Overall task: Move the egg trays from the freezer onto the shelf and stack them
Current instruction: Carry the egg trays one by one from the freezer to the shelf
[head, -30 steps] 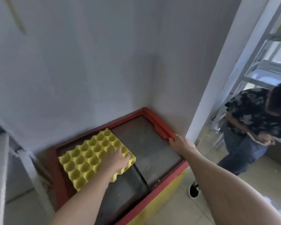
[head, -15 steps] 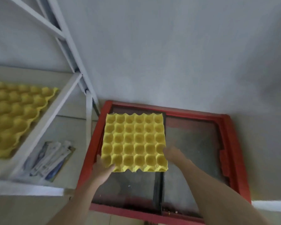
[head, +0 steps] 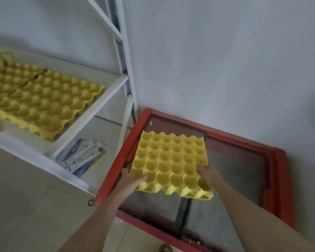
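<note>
**A:** Starting closest to the camera, what are the hands doing?

**B:** Both have a grip on one yellow egg tray [head: 173, 163], cups up. The left hand [head: 130, 180] holds the near left corner, thumb on top and fingers underneath. The right hand [head: 208, 176] clamps the near right edge, with its fingers [head: 201, 169] resting across the cups. So each grip is closed on that tray.

**A:** And where is the tray itself?

**B:** Over the freezer [head: 278, 180], the red-rimmed chest with dark sliding glass lids. It sits above the left half of the top. I judge it lifted clear, since the near edge hangs forward of the glass, but I cannot tell for sure whether the far edge touches.

**A:** Any more trays on the freezer?

**B:** None that I can see on the lids. What lies under the glass is too dark to tell.

**A:** Further out, then?

**B:** To the left stands the white shelf [head: 100, 99]. The stacked trays [head: 44, 102] already lie on its upper level, nested together, more than one, though I cannot count them. Some packets [head: 82, 159] lie on the level below.

**A:** So how far along?

**B:** Well advanced, I'd say. Part of the load is shelved; this tray has yet to be carried left and set squarely onto the pile.
</note>
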